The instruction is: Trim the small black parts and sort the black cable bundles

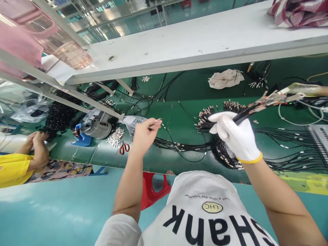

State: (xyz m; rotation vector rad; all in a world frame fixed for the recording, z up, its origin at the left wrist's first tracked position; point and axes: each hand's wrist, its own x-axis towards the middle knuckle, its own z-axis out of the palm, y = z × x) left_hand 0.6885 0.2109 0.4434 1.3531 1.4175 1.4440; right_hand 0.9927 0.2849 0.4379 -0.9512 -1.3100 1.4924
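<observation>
My left hand point(146, 135) is bare and raised over the bench, thumb and fingers pinched together. Something small and thin may be between the fingertips, but I cannot make it out. A white glove with a yellow cuff covers my right hand point(232, 133), which is closed around a bundle of black cables point(243, 116). Their stripped ends, with copper and coloured wires, stick out to the right. Below and behind the glove lies a coiled pile of black cables point(222, 150) with bare wire ends point(205, 116) fanned out. More black cables point(179, 146) run along the bench between my hands.
Left of my left hand are red-handled snips point(124, 148), a heap of small white pieces point(115, 137), a grey machine point(98, 126) and a blue tape dispenser point(81, 136). A white shelf point(166, 44) spans the back. A co-worker's hands point(38, 138) are at far left.
</observation>
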